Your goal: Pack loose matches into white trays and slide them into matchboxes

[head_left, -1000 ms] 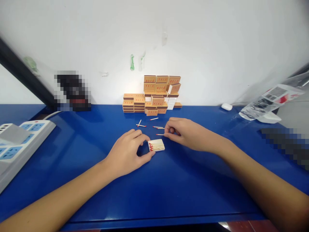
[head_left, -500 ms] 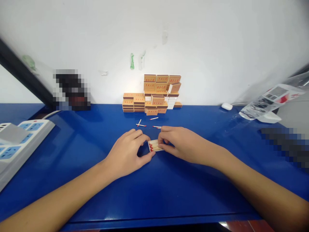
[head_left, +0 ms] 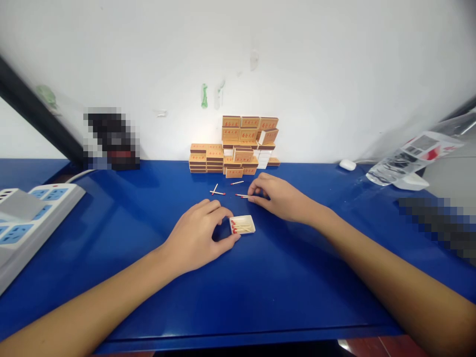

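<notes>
A small white matchbox tray (head_left: 248,220) lies on the blue table with several red-headed matchsticks (head_left: 241,227) in it, heads toward the left. My left hand (head_left: 203,233) grips the tray's left end between thumb and fingers. Beyond the tray, my right hand (head_left: 273,197) pinches the right end of a matchstick (head_left: 242,195) on the table; another lies close against it, and the fingertips partly cover both. Two crossed matchsticks (head_left: 217,192) and a single matchstick (head_left: 237,183) lie farther left and back.
Stacked yellow matchboxes (head_left: 240,134) stand against the white wall. At the left is a white power strip (head_left: 55,208). A white earbud case (head_left: 347,164) and a clear plastic bag (head_left: 397,158) are at the back right, near a blurred-out dark object.
My right hand has moved from the tray up and away to the loose matchsticks behind it, uncovering the tray's right side. My left hand stays on the tray.
</notes>
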Demonstrator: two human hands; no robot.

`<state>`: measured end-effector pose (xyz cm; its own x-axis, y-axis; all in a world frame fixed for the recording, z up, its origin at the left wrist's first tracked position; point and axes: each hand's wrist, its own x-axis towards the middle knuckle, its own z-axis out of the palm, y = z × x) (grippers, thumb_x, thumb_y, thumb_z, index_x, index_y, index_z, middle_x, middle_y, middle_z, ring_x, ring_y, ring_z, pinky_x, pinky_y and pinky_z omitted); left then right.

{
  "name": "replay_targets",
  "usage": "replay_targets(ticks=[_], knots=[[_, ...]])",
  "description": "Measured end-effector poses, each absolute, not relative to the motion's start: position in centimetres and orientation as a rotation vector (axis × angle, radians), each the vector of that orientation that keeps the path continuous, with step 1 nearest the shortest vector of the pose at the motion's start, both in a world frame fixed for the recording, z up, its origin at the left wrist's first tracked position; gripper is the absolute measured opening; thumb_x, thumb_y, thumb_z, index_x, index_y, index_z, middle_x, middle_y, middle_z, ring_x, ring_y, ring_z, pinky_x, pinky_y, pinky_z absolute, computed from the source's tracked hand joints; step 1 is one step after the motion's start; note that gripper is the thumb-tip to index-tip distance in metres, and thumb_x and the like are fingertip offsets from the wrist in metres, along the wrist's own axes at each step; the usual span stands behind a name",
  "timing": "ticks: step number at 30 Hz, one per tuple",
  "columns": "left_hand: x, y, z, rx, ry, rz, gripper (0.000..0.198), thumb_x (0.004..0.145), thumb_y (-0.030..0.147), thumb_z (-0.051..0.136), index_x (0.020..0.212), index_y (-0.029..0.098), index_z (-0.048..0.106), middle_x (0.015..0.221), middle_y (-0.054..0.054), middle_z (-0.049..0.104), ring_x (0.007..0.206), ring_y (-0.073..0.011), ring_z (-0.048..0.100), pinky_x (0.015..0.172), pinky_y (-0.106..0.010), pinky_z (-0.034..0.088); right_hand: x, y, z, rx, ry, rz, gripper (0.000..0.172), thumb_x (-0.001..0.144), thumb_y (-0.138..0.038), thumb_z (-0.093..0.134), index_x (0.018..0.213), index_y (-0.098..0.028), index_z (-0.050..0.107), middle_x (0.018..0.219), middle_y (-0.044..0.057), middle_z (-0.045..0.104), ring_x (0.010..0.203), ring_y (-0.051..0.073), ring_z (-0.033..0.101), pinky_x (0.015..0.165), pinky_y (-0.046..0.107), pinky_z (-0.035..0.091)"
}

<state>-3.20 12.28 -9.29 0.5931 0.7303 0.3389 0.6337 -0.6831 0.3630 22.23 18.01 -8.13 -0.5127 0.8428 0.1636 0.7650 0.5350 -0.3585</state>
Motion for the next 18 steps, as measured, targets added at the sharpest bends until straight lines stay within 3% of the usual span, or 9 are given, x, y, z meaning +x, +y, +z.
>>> replay_targets(ticks=[8,12,18], knots=[[-3.2,12.3,-9.1,2.609,1.177,0.696,0.020,0.092,0.037,0.073,0.103,0.021,0.070,0.087,-0.002,0.063,0.083,-0.0218,0.058,0.078,-0.039,0.049,22.7,17.0,-6.8,-1.337,-2.552,0.361,0.016,0.104,-0.022,0.050,0.095,-0.018,0.062,0.101,0.009,0.061,0.091,0.021,0.060,0.083,0.035,0.048],[-3.2,12.3,-9.2,2.608,1.190,0.693,0.021,0.092,0.038,0.073,0.104,0.021,0.070,0.086,-0.002,0.064,0.082,-0.0216,0.058,0.078,-0.039,0.049,22.2,14.9,-5.4,-1.257,-2.617,0.416,0.017,0.107,-0.027,0.050,0.098,-0.019,0.062,0.103,0.007,0.061,0.087,0.020,0.061,0.078,0.032,0.048],[-3.1,12.3,-9.1,2.621,1.187,0.687,0.020,0.093,0.038,0.071,0.102,0.020,0.070,0.087,-0.003,0.064,0.083,-0.0223,0.058,0.077,-0.039,0.049,20.5,13.1,-6.0,-1.251,-2.746,0.235,0.012,0.105,-0.019,0.053,0.099,-0.018,0.063,0.104,0.008,0.062,0.079,0.018,0.061,0.071,0.032,0.044]])
